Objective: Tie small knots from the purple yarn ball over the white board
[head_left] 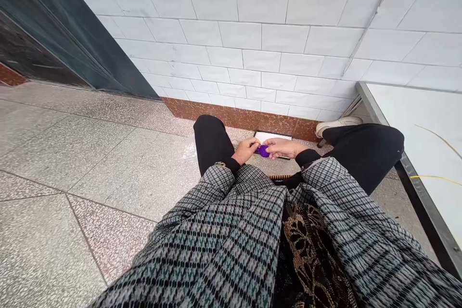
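A small purple object (263, 151) sits between my two hands, held out over my knees. My left hand (246, 148) pinches its left side with the fingers closed. My right hand (282, 147) grips its right side, fingers curled round it. What the purple thing is stays too small to make out. Both arms wear checked grey sleeves over black cuffs. My legs in black trousers spread left and right below the hands.
A white tiled wall (252, 43) with a brown skirting (249, 118) stands ahead. A white table (426, 144) with a dark metal edge is on the right, a yellow wire on it. A white shoe (337, 124) rests near the wall. A dark door frame (72, 33) is at left.
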The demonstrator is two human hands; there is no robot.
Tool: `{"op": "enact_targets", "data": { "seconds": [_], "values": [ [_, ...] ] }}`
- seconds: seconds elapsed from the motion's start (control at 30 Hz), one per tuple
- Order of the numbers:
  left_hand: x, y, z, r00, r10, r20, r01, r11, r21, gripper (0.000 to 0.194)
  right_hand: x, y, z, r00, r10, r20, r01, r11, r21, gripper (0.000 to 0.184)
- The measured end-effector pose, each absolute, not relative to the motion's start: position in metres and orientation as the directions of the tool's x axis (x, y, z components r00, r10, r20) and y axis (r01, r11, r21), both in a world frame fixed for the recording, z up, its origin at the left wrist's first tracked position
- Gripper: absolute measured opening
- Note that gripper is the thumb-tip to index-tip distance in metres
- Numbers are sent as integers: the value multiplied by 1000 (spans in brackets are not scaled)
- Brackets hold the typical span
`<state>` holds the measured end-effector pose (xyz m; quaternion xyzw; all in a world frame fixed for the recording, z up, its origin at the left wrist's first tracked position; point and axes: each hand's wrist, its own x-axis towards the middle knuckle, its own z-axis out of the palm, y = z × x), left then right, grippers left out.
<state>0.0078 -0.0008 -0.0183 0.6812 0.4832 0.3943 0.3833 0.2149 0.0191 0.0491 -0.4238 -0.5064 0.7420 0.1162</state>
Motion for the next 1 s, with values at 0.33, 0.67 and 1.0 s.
{"op": "enact_targets", "data": {
  "seconds": [0.33, 0.67, 1.0],
  "values": [
    [11, 0, -26, 282, 958, 50, 316, -142, 938, 23, 205, 17, 60, -533, 736, -416, -46, -517, -855, 15],
    [11, -8, -18, 390, 909, 151, 423, -322, 847, 23, 194, 19, 54, -337, 837, -431, -144, -498, -855, 17],
    [2, -6, -21, 404, 873, 273, 511, -463, 724, 29, 199, 28, 42, -228, 947, -225, 526, -75, -847, 28]
  ]
}}
